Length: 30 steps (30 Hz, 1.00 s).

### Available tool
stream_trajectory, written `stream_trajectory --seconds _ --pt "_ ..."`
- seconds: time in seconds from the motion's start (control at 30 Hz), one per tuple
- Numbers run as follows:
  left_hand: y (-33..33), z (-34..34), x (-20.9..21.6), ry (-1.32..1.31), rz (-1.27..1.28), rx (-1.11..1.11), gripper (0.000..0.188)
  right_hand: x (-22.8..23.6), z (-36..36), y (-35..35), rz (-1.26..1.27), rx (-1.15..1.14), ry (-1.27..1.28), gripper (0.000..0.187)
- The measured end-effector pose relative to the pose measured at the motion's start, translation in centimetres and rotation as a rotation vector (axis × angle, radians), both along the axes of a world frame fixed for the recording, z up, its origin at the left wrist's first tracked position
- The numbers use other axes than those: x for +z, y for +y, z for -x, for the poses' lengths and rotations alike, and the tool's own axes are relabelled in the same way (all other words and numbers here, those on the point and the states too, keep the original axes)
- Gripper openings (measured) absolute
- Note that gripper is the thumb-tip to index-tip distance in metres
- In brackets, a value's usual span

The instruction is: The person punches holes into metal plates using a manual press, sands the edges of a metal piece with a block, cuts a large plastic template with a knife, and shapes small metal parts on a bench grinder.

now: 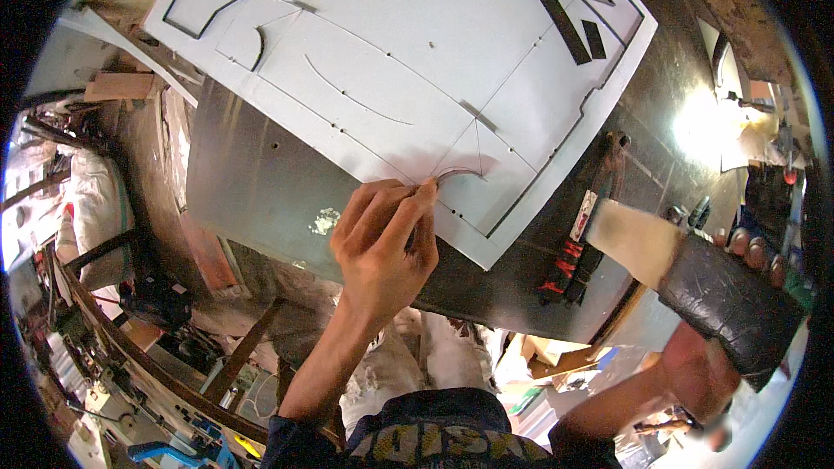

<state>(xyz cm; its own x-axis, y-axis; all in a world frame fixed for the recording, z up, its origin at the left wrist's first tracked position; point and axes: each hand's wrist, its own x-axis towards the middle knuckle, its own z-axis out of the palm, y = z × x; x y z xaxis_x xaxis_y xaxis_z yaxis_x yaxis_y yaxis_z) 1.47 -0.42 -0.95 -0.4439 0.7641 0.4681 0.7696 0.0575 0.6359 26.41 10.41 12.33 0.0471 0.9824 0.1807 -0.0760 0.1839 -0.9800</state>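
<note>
Pinching a thin curved strip in the left hand, at the white board's near side; right hand grips a mallet-like block. Looks like strip placement; next move calls for aligning before tapping. Pliers on counter.

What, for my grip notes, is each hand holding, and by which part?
Left hand: a thin, dark, curved, metal-looking strip, pinched near its left end. Right hand: a cream-and-black block, gripped around its black part.
</note>
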Motion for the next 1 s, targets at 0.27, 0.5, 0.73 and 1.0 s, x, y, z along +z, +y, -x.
stream_trajectory --seconds 0.27,0.5,0.73,1.0 --pt "-0.2 0.3 0.0 -0.024 -0.006 -0.004 0.029 1.8 10.9 2.0 -0.174 0.757 0.04 0.049" --pt "-0.4 0.4 -0.7 -0.029 -0.038 -0.048 0.033 -0.1 11.4 2.5 -0.105 0.876 0.043 0.048" --pt "-0.3 0.7 -0.2 -0.016 -0.016 -0.067 0.029 0.4 11.3 2.0 -0.119 0.846 -0.015 0.049" --pt "-0.3 0.9 0.3 -0.023 0.019 -0.081 0.027 0.7 13.3 1.2 -0.008 0.822 -0.065 0.05"
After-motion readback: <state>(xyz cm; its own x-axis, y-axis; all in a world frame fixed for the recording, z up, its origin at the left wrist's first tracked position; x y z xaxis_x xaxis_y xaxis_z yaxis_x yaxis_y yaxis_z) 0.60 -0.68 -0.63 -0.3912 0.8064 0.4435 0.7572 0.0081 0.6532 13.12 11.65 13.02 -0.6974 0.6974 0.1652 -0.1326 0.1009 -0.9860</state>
